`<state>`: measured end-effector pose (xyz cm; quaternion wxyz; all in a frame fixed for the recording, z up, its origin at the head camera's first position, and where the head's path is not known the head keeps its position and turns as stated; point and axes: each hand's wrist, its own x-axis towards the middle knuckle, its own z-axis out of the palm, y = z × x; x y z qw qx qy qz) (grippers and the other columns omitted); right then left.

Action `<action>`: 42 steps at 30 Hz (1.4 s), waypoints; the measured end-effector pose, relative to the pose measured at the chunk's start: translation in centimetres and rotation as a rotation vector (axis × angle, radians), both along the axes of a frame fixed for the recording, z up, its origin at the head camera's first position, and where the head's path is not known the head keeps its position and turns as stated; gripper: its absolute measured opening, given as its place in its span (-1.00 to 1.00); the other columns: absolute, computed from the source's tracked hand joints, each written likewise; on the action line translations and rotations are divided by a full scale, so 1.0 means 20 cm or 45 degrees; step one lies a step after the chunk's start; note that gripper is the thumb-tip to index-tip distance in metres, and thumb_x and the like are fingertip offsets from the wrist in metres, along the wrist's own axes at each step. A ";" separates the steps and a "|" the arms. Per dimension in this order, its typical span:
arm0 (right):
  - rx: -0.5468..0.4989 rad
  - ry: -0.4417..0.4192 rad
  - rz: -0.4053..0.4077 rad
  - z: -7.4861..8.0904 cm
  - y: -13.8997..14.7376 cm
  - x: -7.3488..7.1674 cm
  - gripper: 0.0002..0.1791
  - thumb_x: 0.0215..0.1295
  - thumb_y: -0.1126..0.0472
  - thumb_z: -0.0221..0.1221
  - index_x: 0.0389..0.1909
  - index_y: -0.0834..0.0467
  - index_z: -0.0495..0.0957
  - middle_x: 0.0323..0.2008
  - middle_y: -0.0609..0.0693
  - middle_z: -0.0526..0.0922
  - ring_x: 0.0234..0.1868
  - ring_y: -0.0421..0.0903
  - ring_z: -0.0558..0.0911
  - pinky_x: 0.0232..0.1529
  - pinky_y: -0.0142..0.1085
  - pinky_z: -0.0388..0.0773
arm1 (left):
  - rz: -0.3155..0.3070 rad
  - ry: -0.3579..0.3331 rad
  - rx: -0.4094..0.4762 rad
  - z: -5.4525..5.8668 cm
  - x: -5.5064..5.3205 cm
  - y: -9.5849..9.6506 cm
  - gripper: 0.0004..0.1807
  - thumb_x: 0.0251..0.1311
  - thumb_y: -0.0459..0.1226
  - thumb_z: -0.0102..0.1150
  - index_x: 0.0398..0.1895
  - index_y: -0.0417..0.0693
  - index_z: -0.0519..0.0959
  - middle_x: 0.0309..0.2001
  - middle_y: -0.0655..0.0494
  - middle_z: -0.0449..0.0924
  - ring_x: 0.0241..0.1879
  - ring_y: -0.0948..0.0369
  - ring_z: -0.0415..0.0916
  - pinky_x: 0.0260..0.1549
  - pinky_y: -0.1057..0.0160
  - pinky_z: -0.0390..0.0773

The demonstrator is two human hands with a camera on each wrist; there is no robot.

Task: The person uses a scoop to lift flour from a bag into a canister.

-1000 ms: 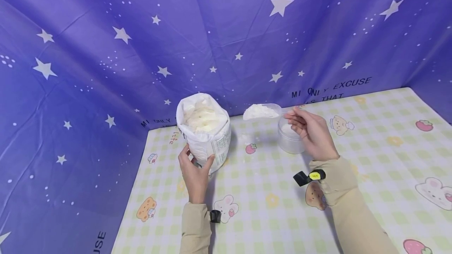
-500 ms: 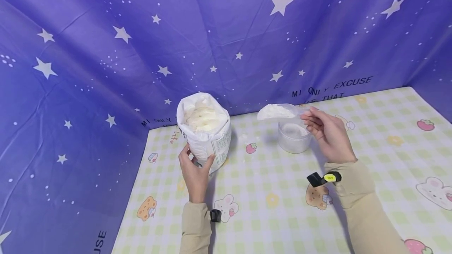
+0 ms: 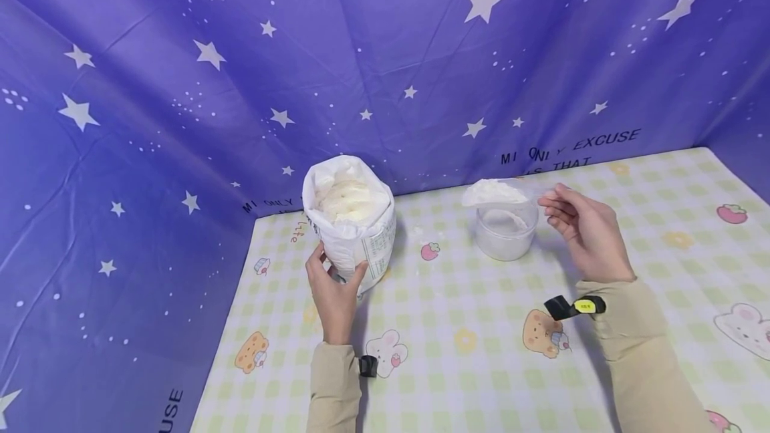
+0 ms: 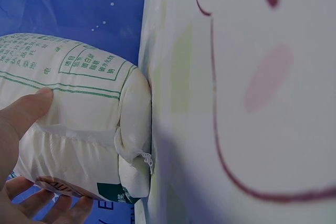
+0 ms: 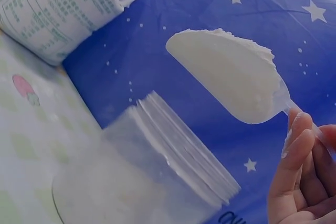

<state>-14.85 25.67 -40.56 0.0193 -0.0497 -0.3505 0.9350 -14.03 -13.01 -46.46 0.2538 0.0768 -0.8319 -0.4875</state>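
A white flour bag (image 3: 375,246) stands with its top folded back, full of pale powder. My left hand (image 3: 333,296) grips its lower front, and in the left wrist view the thumb presses one side while the fingers (image 4: 58,208) reach round the other. With its fingertips, my right hand (image 3: 589,232) pinches the handle of a clear scoop (image 5: 226,82) heaped with white powder. In the head view the scoop appears above a clear plastic jar (image 3: 505,242). The jar has no lid on, and some white powder shows inside it.
A green-and-white checked cloth (image 3: 445,299) with cartoon prints covers the table. Faint white traces of powder lie between bag and jar. A blue star-printed curtain (image 3: 337,85) hangs close behind both.
My right hand has moved right with the loaded scoop, from the gap between bag and jar to over the jar. The left hand and the bag stay in place.
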 end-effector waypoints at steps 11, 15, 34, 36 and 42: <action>0.072 -0.022 -0.094 -0.02 0.09 0.01 -0.84 0.37 0.33 0.19 -0.18 0.30 0.71 -0.32 0.10 0.78 -0.31 -0.13 0.73 -0.33 -0.43 0.69 | -0.006 0.001 0.015 0.00 0.00 0.00 -0.08 -0.10 -0.34 0.56 0.35 -0.22 0.25 0.25 -0.14 0.32 0.26 0.01 0.33 0.22 0.15 0.57; 0.073 -0.010 -0.111 -0.03 0.11 0.01 -0.84 0.37 0.35 0.19 -0.17 0.31 0.71 -0.33 0.13 0.78 -0.34 -0.11 0.73 -0.34 -0.42 0.71 | -0.002 0.001 0.016 0.00 0.00 0.00 -0.08 -0.10 -0.35 0.56 0.36 -0.23 0.25 0.25 -0.14 0.32 0.26 0.02 0.33 0.22 0.16 0.57; 0.463 0.006 -0.322 -0.03 0.12 0.02 -0.86 0.27 0.29 0.31 -0.26 0.29 0.74 -0.47 0.07 0.77 -0.52 -0.16 0.71 -0.55 -0.46 0.66 | 0.004 -0.006 0.002 0.00 0.00 0.00 -0.08 -0.10 -0.33 0.56 0.35 -0.20 0.25 0.25 -0.12 0.32 0.26 0.03 0.33 0.22 0.14 0.57; 0.521 0.008 -0.345 -0.03 0.12 0.01 -0.86 0.27 0.27 0.32 -0.28 0.29 0.74 -0.48 0.06 0.77 -0.54 -0.18 0.70 -0.56 -0.46 0.65 | 0.005 -0.007 -0.004 0.00 0.00 0.00 -0.08 -0.10 -0.33 0.56 0.36 -0.20 0.25 0.25 -0.12 0.32 0.26 0.02 0.33 0.22 0.14 0.57; 0.716 0.015 -0.416 0.00 0.09 0.01 -0.86 0.26 0.24 0.32 -0.33 0.26 0.74 -0.52 0.00 0.76 -0.59 -0.20 0.67 -0.61 -0.48 0.61 | 0.005 -0.010 -0.016 -0.01 0.00 -0.01 -0.07 -0.10 -0.32 0.57 0.36 -0.20 0.24 0.25 -0.13 0.32 0.26 0.02 0.33 0.22 0.15 0.56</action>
